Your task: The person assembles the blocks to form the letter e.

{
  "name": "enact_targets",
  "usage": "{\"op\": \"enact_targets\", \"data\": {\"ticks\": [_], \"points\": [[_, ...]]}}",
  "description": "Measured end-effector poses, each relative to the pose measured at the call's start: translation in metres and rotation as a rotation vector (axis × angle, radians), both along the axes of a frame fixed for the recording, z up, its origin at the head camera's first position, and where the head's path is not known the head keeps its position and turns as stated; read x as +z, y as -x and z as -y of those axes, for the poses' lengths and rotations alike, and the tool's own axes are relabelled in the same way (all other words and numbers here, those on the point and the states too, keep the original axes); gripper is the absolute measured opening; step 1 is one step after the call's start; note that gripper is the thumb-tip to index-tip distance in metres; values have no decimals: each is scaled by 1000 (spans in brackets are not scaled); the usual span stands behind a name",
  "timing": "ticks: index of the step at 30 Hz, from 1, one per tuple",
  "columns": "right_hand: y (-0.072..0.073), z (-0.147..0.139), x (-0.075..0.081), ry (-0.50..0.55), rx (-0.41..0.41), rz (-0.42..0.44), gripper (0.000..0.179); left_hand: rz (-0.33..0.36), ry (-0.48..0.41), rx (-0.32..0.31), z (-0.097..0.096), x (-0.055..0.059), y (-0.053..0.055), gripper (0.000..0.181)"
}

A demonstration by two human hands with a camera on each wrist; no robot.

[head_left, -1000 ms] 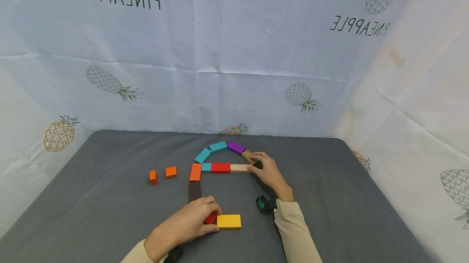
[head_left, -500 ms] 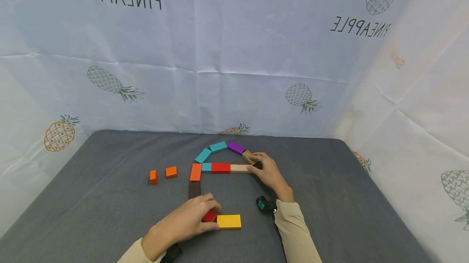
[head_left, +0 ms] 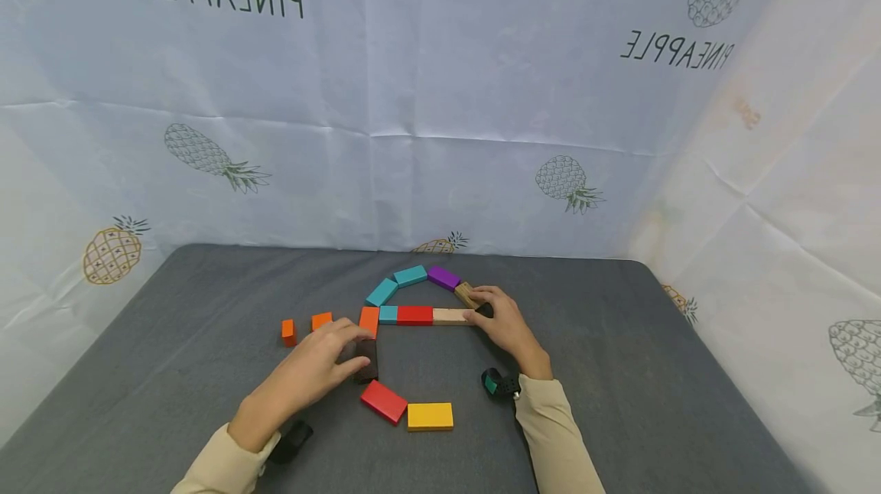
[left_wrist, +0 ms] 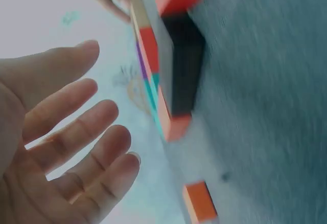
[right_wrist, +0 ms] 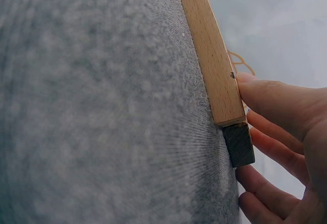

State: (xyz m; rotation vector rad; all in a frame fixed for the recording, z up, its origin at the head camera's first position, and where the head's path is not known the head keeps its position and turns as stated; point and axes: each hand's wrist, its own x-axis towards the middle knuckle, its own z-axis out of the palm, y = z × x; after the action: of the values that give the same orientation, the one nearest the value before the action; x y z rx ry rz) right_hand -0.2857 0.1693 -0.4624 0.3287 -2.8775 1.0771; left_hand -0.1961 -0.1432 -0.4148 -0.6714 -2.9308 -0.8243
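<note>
My left hand (head_left: 310, 368) hovers at the left end of the layout, beside the dark brown block (head_left: 367, 360). Its fingers are loosely bent with nothing between them; in the left wrist view a gap separates them from the blocks. A red block (head_left: 384, 402) lies tilted below, its corner by a yellow block (head_left: 430, 417). My right hand (head_left: 508, 329) is at the row's right end, curled round a small black block (right_wrist: 239, 144). The thumb touches the light wood block (right_wrist: 212, 55), with the fingers behind the black block, partly hidden. A red block (head_left: 414, 316) continues the row.
An orange-red block (head_left: 368, 321) tops the left column. Teal blocks (head_left: 410, 275), a purple block (head_left: 443, 277) and a brown wood block (head_left: 465, 294) form an arc behind the row. Two small orange blocks (head_left: 288, 333) lie left on the grey cloth (head_left: 592, 402).
My left hand has let go of the red block and moved up and left to the dark brown block. The red block now lies uncovered. My right hand has stayed in place.
</note>
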Motion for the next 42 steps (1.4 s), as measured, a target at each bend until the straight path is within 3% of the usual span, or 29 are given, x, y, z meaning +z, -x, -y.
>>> {"op": "enact_targets", "data": {"ticks": [9, 16, 31, 42], "points": [[0, -1, -1, 0, 4, -5, 43, -65, -22, 77, 25, -5, 10, 35], [0, 0, -1, 1, 3, -10, 43, -123, 23, 122, 38, -8, 14, 38], [0, 1, -2, 0, -8, -6, 43, -87, 40, 182, 62, -10, 21, 40], [0, 0, 0, 5, 1, -9, 42, -35, 69, 164, 76, -14, 25, 31]]}}
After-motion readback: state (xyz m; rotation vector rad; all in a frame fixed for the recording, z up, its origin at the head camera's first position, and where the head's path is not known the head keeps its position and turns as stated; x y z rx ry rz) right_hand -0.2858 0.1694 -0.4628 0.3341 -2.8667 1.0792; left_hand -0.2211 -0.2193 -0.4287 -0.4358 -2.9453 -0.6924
